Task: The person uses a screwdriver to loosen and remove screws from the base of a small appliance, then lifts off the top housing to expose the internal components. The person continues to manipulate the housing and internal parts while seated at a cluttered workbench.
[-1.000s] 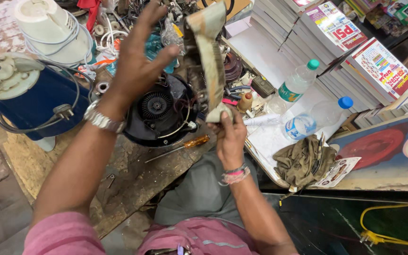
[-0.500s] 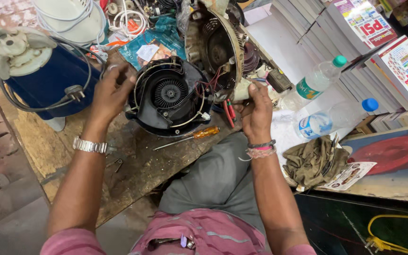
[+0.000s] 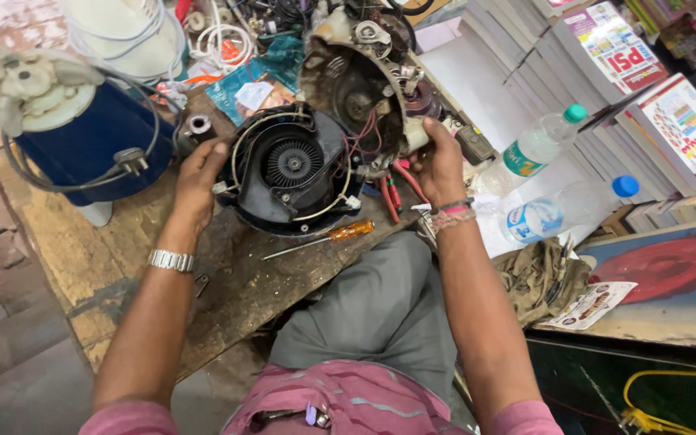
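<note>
A black round appliance housing [image 3: 287, 171] with a fan grille in its middle lies on the worn wooden bench [image 3: 122, 266]. My left hand [image 3: 200, 176] grips its left rim. My right hand [image 3: 437, 161] holds up a dirty opened motor cover [image 3: 356, 89], tilted on edge above the housing, with red and white wires running between the two parts. An orange-handled screwdriver [image 3: 328, 238] lies on the bench just in front of the housing. Red-handled pliers [image 3: 392, 193] lie beside my right wrist.
A blue and white appliance base [image 3: 66, 129] with a wound cord stands at the left. Two plastic water bottles [image 3: 553, 209] lie at the right beside stacked books [image 3: 606, 72]. A crumpled rag [image 3: 537, 278] lies at the right. Loose parts and cables crowd the bench's far side.
The view has steadied and closed in. My left hand came down from the air onto the housing's rim. My right hand has turned the motor cover open side toward me.
</note>
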